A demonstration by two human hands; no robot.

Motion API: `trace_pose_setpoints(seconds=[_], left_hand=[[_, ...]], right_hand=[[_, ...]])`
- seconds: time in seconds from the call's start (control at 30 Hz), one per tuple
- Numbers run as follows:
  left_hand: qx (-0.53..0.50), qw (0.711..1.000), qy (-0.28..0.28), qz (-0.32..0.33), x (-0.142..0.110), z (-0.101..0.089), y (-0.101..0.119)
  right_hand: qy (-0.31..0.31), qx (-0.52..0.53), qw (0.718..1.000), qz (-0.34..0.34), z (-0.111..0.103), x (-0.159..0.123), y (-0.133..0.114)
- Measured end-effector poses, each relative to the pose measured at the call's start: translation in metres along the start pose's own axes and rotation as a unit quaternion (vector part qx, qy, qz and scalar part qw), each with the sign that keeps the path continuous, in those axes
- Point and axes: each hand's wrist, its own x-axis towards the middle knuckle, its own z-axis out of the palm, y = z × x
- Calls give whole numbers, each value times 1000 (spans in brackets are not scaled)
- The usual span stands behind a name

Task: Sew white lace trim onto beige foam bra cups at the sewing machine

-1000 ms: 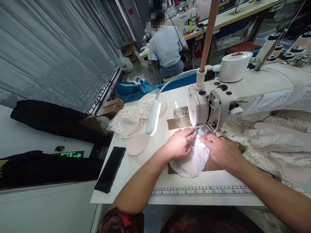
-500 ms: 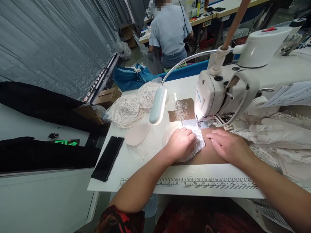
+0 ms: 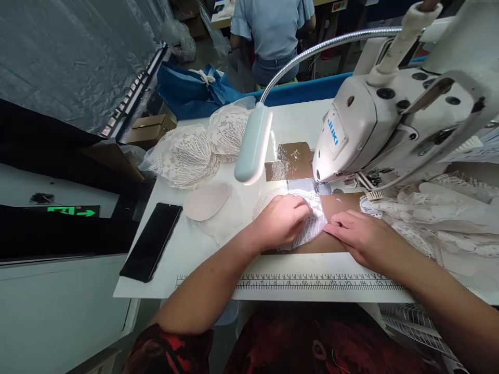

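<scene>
A white lace piece [image 3: 315, 228] lies at the foot of the sewing machine [image 3: 345, 122], its upper edge close by the lit needle area. My left hand [image 3: 281, 221] rests on this lace with curled, closed fingers, and hides part of it. With thumb and fingers together, my right hand [image 3: 362, 236] pinches the lace's right edge. Brown sheet [image 3: 343, 203] covers the machine bed under both hands. Left of my left hand lie a pale oval pad [image 3: 207, 201] and some sheer fabric [image 3: 224, 223].
Lace cups [image 3: 187, 158] sit at the back left, beside a lamp head [image 3: 253, 145] on a bendable neck. A black phone [image 3: 151, 241] lies at the left edge. Lace fabric [image 3: 448, 213] is heaped at right. A printed ruler [image 3: 296, 283] runs along the front. A person [image 3: 271, 28] sits beyond.
My view has tilted down and come closer. My right hand has moved from the brown sheet onto the lace's right edge. My left hand stays on the lace.
</scene>
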Motion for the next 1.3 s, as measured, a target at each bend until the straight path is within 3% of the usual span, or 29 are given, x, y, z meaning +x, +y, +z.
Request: trace_pose_setpoints(seconds=[0.17, 0.43, 0.6, 0.77, 1.0, 1.3], left_hand=[[102, 993, -27, 55, -2, 5, 4], [162, 984, -22, 73, -3, 9, 8], [163, 984, -22, 68, -3, 10, 10], [148, 987, -18, 67, -1, 10, 10], [128, 989, -9, 73, -1, 11, 9], [143, 989, -27, 25, 0, 18, 7]], right_hand=[[-15, -9, 1000, 4, -2, -6, -5], [-13, 20, 1000, 17, 4, -12, -5], [5, 57, 998, 27, 2, -13, -2], [79, 90, 992, 46, 5, -13, 1], [39, -10, 997, 60, 16, -11, -5], [81, -28, 994, 65, 24, -11, -10]])
